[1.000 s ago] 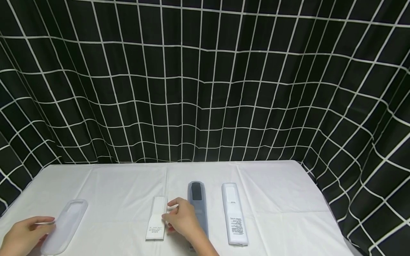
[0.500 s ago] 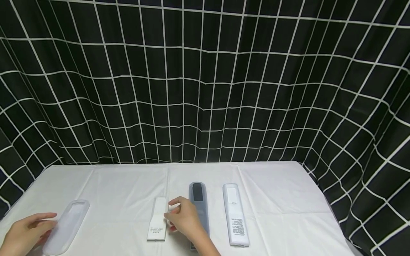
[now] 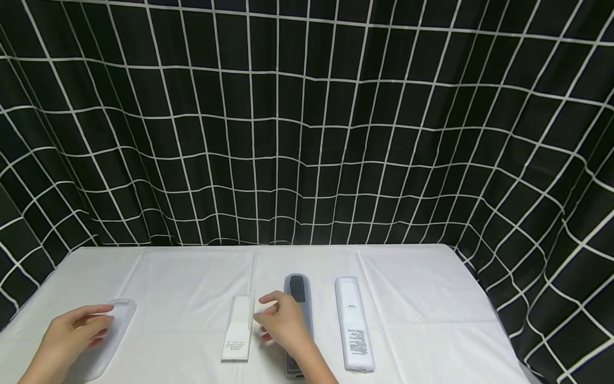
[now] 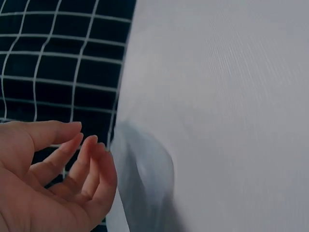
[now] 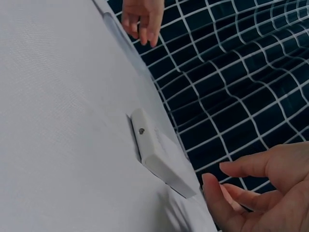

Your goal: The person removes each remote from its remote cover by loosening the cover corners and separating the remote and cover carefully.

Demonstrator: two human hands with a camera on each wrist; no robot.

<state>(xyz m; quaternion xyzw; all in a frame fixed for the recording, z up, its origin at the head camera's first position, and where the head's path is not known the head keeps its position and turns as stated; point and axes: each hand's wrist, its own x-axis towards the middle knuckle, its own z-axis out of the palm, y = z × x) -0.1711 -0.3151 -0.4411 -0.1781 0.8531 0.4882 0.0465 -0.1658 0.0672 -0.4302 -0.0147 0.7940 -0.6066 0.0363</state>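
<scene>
A small white remote (image 3: pixel 238 330) lies face down at the middle of the white table (image 3: pixel 412 298); in the right wrist view this remote (image 5: pixel 159 154) lies flat. My right hand (image 3: pixel 283 322) hovers just right of it with fingers loosely curled, holding nothing; a small gap shows between the right hand (image 5: pixel 256 193) and the remote. My left hand (image 3: pixel 79 328) rests with relaxed fingers over a translucent silicone cover (image 3: pixel 117 314) at the left. In the left wrist view the left hand (image 4: pixel 72 164) sits beside the cover (image 4: pixel 145 174) without gripping it.
A remote in a grey sleeve (image 3: pixel 297 290) lies partly under my right wrist. Right of it lies a larger white remote (image 3: pixel 353 325) with a printed label. A black curtain with a white grid (image 3: pixel 307 133) hangs behind and around the table.
My left hand has moved right and forward onto the translucent cover. My right hand has drawn slightly right, off the small white remote's edge. The remotes lie as before.
</scene>
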